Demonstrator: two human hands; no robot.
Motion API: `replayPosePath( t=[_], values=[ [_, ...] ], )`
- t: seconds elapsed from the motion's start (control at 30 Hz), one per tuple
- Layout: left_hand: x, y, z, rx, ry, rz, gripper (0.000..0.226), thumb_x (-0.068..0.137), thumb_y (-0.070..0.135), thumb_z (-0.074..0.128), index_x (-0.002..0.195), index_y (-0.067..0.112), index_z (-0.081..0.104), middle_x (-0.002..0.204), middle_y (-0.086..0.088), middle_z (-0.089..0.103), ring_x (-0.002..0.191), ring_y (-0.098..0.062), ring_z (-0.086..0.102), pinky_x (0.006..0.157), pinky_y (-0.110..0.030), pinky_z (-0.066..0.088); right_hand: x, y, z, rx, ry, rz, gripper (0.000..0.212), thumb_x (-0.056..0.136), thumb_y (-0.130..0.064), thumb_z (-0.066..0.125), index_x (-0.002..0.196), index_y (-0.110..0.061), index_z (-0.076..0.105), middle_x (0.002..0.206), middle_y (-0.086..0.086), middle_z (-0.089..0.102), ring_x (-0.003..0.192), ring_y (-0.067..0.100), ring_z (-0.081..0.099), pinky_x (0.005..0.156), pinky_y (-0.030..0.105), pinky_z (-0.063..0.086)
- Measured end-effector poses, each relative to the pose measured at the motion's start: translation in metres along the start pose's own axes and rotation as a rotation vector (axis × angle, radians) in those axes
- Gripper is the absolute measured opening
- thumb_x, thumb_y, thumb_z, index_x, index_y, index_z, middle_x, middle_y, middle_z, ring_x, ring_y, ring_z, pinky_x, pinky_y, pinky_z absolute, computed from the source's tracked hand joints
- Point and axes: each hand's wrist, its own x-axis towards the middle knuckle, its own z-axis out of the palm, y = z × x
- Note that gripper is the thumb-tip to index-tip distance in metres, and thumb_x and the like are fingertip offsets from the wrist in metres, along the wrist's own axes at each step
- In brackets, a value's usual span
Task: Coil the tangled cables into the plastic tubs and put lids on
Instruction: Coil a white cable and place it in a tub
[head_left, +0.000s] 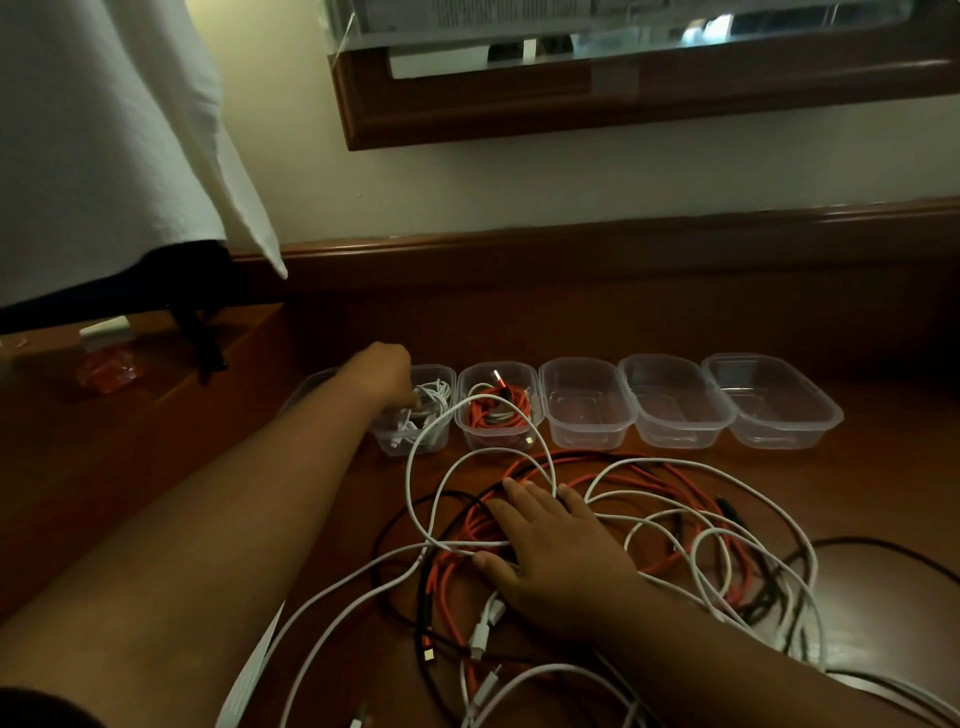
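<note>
Several clear plastic tubs stand in a row on the wooden surface. My left hand (385, 375) reaches down into a tub (441, 441) that holds a coiled white cable (434, 397), with its fingers curled into the coil. The tub (470, 434) to its right holds a coiled orange cable (511, 410). Three tubs further right are empty, among them one (584, 441). In front lies a tangle of white, orange and black cables (670, 519). My right hand (553, 551) rests flat on the tangle with its fingers straight. A white cable loops from the first tub into the tangle.
Another clear tub (310, 387) is mostly hidden behind my left forearm. A white cloth (104, 130) hangs at upper left over a dark furniture leg (200, 338). A red wrapper (106, 370) lies at far left. A wooden skirting (571, 244) and wall close the back.
</note>
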Motion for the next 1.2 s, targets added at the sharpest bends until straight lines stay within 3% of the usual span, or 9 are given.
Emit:
replayPosePath(
  t=[0.13, 0.37, 0.53, 0.67, 0.77, 0.87, 1.0, 1.13, 1.2],
  values=[
    [-0.003, 0.005, 0.007, -0.246, -0.022, 0.202, 0.038, 0.099, 0.027, 0.056, 0.137, 0.025, 0.058, 0.142, -0.001, 0.055, 0.127, -0.021, 0.053, 0.105, -0.039, 0.044, 0.000, 0.000, -0.001, 0.003, -0.006, 0.000, 0.072, 0.097, -0.066, 0.023, 0.157, -0.027, 0.012, 0.166, 0.000, 0.001, 0.152, 0.016, -0.002, 0.122, 0.045, -0.005],
    [-0.003, -0.006, 0.031, -0.211, -0.107, 0.174, 0.050, 0.096, 0.038, 0.059, 0.144, 0.034, 0.048, 0.153, 0.001, 0.044, 0.139, -0.021, 0.042, 0.114, -0.041, 0.036, 0.000, 0.000, -0.001, 0.001, -0.010, 0.001, 0.072, 0.097, -0.066, 0.023, 0.157, -0.028, 0.012, 0.166, 0.000, 0.001, 0.152, 0.016, -0.002, 0.121, 0.044, -0.006],
    [-0.007, 0.004, 0.024, -0.049, -0.213, 0.197, 0.051, 0.103, 0.034, 0.046, 0.153, 0.026, 0.035, 0.161, -0.001, 0.030, 0.148, -0.024, 0.027, 0.120, -0.039, 0.024, 0.001, 0.000, -0.001, 0.008, 0.003, 0.004, 0.071, 0.097, -0.066, 0.025, 0.157, -0.029, 0.012, 0.166, -0.001, 0.002, 0.152, 0.016, -0.001, 0.120, 0.043, -0.006],
    [-0.017, 0.001, 0.016, -0.299, -0.084, 0.153, 0.048, 0.104, 0.028, 0.047, 0.150, 0.018, 0.041, 0.160, -0.008, 0.031, 0.147, -0.025, 0.029, 0.119, -0.037, 0.025, -0.001, -0.001, -0.002, 0.022, 0.012, 0.008, 0.070, 0.097, -0.065, 0.026, 0.156, -0.029, 0.015, 0.166, -0.002, 0.005, 0.152, 0.016, 0.001, 0.120, 0.043, -0.004],
    [-0.042, 0.003, 0.003, -0.584, 0.131, 0.119, 0.030, 0.102, 0.031, 0.050, 0.119, 0.014, 0.069, 0.127, -0.009, 0.066, 0.118, -0.023, 0.060, 0.101, -0.038, 0.046, -0.002, -0.003, -0.004, 0.046, 0.025, 0.012, 0.065, 0.098, -0.061, 0.030, 0.155, -0.031, 0.021, 0.166, -0.002, 0.009, 0.152, 0.016, 0.004, 0.120, 0.042, -0.002],
    [-0.083, 0.015, -0.016, -0.800, 0.030, 0.058, 0.052, 0.102, 0.047, 0.044, 0.078, 0.011, 0.074, 0.086, -0.008, 0.074, 0.083, -0.023, 0.068, 0.077, -0.035, 0.050, -0.004, -0.004, -0.009, 0.109, 0.033, 0.007, 0.057, 0.101, -0.055, 0.034, 0.153, -0.034, 0.028, 0.165, -0.005, 0.015, 0.151, 0.016, 0.010, 0.121, 0.045, 0.002],
    [-0.136, 0.019, -0.028, -0.659, -0.292, 0.109, 0.036, 0.101, 0.043, 0.047, 0.090, 0.017, 0.068, 0.077, 0.001, 0.072, 0.067, -0.010, 0.062, 0.061, -0.023, 0.046, -0.018, -0.012, -0.031, 0.166, 0.096, -0.035, 0.044, 0.101, -0.042, 0.045, 0.144, -0.030, 0.047, 0.153, -0.004, 0.041, 0.142, 0.016, 0.032, 0.115, 0.045, 0.022],
    [-0.170, 0.021, -0.043, -0.897, -0.029, 0.056, 0.025, 0.103, 0.027, 0.050, 0.088, 0.015, 0.066, 0.075, -0.003, 0.066, 0.060, -0.014, 0.057, 0.047, -0.020, 0.044, -0.040, -0.022, -0.064, 0.045, 0.172, -0.009, 0.044, 0.096, -0.034, 0.053, 0.140, -0.030, 0.049, 0.146, -0.004, 0.047, 0.139, 0.018, 0.037, 0.118, 0.051, 0.020],
    [-0.184, 0.025, -0.059, -1.114, 0.117, -0.036, 0.024, 0.102, 0.029, 0.051, 0.092, 0.013, 0.067, 0.075, -0.006, 0.062, 0.057, -0.015, 0.054, 0.043, -0.020, 0.041, -0.054, -0.031, -0.080, 0.065, 0.226, 0.012, 0.048, 0.093, -0.026, 0.057, 0.140, -0.031, 0.048, 0.141, -0.005, 0.051, 0.133, 0.018, 0.042, 0.115, 0.046, 0.026]
  ],
)
